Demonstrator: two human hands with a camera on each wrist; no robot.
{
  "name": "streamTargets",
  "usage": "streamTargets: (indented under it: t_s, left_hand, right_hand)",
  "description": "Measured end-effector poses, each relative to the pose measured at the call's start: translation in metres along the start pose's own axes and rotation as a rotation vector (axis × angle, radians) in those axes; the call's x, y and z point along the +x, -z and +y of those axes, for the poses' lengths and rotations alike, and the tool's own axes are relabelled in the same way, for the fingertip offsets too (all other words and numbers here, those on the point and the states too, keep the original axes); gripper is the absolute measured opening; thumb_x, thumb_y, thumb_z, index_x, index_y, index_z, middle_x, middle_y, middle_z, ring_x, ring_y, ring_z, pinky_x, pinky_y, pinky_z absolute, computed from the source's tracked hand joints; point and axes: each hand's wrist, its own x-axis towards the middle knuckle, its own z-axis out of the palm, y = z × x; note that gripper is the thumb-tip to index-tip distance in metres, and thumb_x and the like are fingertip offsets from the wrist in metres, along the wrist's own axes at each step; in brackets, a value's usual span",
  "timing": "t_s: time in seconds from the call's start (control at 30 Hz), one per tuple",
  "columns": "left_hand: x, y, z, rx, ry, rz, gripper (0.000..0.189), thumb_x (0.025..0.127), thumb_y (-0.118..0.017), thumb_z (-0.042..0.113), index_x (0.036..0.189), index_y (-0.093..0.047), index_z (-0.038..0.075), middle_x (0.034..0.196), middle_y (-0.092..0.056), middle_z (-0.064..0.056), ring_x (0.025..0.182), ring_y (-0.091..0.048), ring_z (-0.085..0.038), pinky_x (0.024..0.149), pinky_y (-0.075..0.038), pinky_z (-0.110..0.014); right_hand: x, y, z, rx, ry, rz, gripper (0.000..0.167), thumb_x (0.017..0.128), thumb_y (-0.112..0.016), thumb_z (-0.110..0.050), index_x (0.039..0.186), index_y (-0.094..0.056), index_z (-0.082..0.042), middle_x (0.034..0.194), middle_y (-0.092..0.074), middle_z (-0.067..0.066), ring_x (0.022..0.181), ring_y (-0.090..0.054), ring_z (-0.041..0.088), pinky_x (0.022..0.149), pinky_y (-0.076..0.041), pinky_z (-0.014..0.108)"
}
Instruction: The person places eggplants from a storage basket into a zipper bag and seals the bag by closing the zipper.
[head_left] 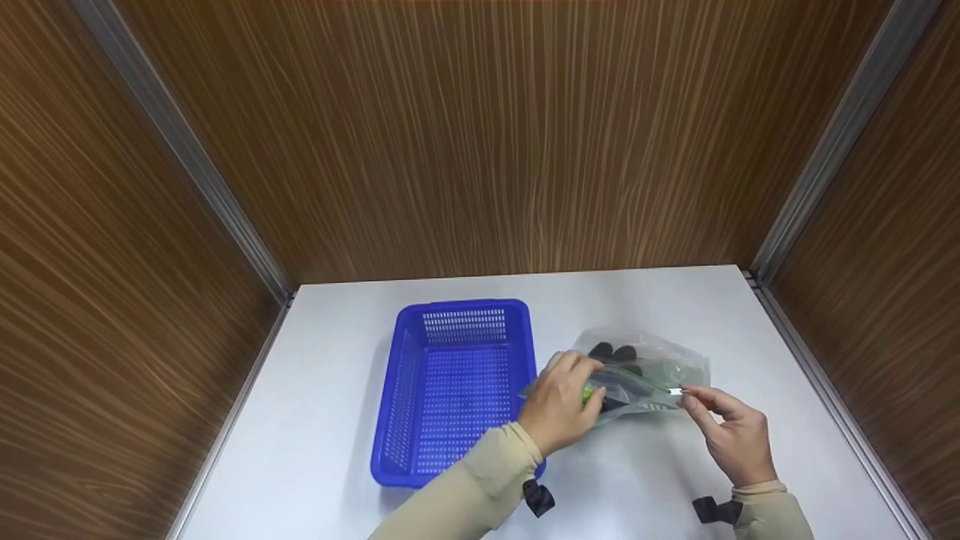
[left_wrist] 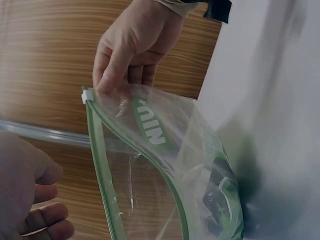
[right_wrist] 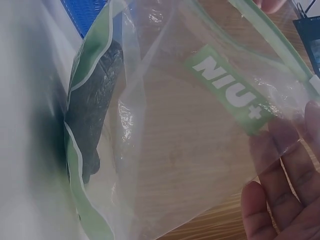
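A clear zip bag (head_left: 686, 367) with green edging and a white slider (left_wrist: 87, 96) lies on the table, its mouth parted. Thumb and fingers of my right hand (head_left: 739, 439) pinch the bag's corner beside the slider. Over the near left end of the bag is my left hand (head_left: 559, 401), fingers loosely bent and spread from the thumb; in the left wrist view nothing shows between them. Inside the bag are dark items with rounded ends (head_left: 624, 352), and a long dark piece (right_wrist: 92, 110) shows through the plastic. A green label reading NIU+ (right_wrist: 230, 90) is printed on the bag.
A blue perforated plastic basket (head_left: 384, 405) stands just left of the bag, and the left forearm crosses its near right corner. Wood-grain panels (head_left: 517, 150) rise behind and at both sides of the white table (head_left: 300, 442). Metal strips (head_left: 825, 420) run along the sides.
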Motion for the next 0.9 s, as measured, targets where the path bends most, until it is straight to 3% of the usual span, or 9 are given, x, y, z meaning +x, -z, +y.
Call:
streamTargets:
  t_s: [0.17,0.43,0.57,0.7,0.9]
  left_hand:
    - [0.002,-0.006,0.006,0.063,-0.109,0.045,0.028,0.087,-0.067,0.029,0.109,-0.064,0.012,0.106,-0.059,0.003,0.105,-0.054,-0.012,0.098,-0.039,-0.023]
    - [0.008,-0.016,0.018,0.1,-0.211,0.055,0.03,0.084,-0.07,0.032,0.107,-0.064,0.014,0.104,-0.057,0.003,0.102,-0.052,-0.011,0.096,-0.04,-0.023]
    - [0.011,-0.021,0.022,0.105,-0.223,0.021,0.031,0.085,-0.069,0.034,0.108,-0.064,0.014,0.105,-0.058,0.005,0.103,-0.053,-0.01,0.101,-0.037,-0.022]
    - [0.012,-0.026,0.024,0.076,-0.2,-0.022,0.03,0.087,-0.069,0.035,0.108,-0.064,0.015,0.105,-0.059,0.007,0.103,-0.053,-0.008,0.1,-0.036,-0.019]
    - [0.012,-0.032,0.028,0.08,-0.219,-0.008,0.024,0.086,-0.071,0.034,0.102,-0.068,0.017,0.096,-0.061,0.009,0.095,-0.054,-0.006,0.092,-0.041,-0.017]
  right_hand:
    - [-0.001,0.0,0.001,0.002,0.033,-0.018,0.017,0.085,-0.07,0.001,0.101,-0.073,-0.005,0.087,-0.073,0.002,0.08,-0.065,0.001,0.075,-0.045,0.009]
    - [-0.002,-0.002,0.0,0.031,0.085,-0.031,0.014,0.082,-0.071,0.006,0.093,-0.074,-0.002,0.091,-0.073,0.007,0.09,-0.062,-0.007,0.08,-0.045,0.008]
    - [-0.003,-0.002,0.001,0.009,0.126,-0.048,0.015,0.082,-0.071,0.005,0.094,-0.073,-0.002,0.092,-0.072,0.011,0.09,-0.062,-0.006,0.079,-0.046,0.008]
    - [-0.004,-0.002,0.002,0.017,0.125,-0.047,0.015,0.082,-0.071,0.005,0.094,-0.074,-0.004,0.091,-0.073,0.005,0.089,-0.063,-0.004,0.079,-0.046,0.009]
    - [-0.004,-0.003,0.002,0.017,0.171,-0.067,0.015,0.081,-0.072,0.006,0.092,-0.074,-0.005,0.089,-0.072,0.0,0.085,-0.064,-0.002,0.076,-0.047,0.01]
